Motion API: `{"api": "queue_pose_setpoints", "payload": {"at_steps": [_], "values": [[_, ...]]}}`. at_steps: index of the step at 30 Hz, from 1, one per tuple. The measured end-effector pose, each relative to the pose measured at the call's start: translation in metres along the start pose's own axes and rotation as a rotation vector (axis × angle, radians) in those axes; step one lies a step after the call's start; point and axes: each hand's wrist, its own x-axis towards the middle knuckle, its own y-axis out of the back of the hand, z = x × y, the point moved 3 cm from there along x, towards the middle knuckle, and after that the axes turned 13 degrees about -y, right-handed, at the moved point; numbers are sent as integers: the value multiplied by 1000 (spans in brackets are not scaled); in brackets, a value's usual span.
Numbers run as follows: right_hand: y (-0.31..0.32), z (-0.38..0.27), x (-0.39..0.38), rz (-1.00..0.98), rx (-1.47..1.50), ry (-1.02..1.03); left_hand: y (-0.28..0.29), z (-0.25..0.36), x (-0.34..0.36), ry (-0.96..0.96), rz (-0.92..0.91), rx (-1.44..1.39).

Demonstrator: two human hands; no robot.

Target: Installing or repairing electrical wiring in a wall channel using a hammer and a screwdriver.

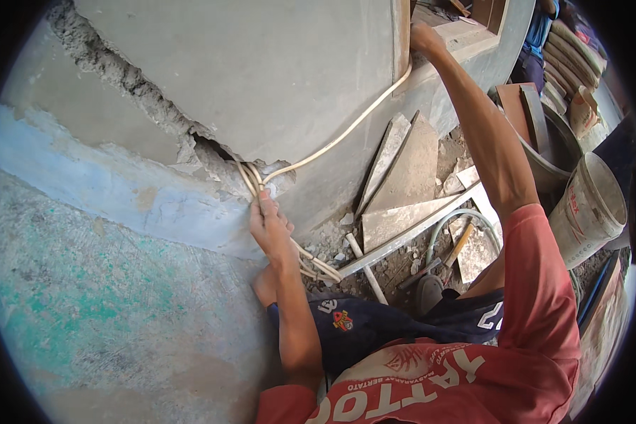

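Observation:
My left hand (268,225) is closed around a bundle of cream cables (247,178) at the lower end of a rough channel broken into the wall (127,74). Loose loops of cable (318,265) hang below that hand beside my knee. A single cable length (353,127) curves up and right across the wall to the wooden window frame (401,39). My right hand (424,39) is stretched up to that frame, its fingers curled at the inner edge. Whatever those fingers grip is hidden.
Broken boards (410,169), rubble and a hammer (366,268) lie by the wall. A hose (466,212) curves nearby. At right stand a white bucket (590,208), a large round tub (562,134) and stacked sacks (569,56). Another person (537,46) is at the upper right.

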Motion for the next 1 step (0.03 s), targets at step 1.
{"api": "queue_pose_setpoints", "payload": {"at_steps": [1], "values": [[4,-3,5,7,10,3,3,-3,2,1,8,39]]}}
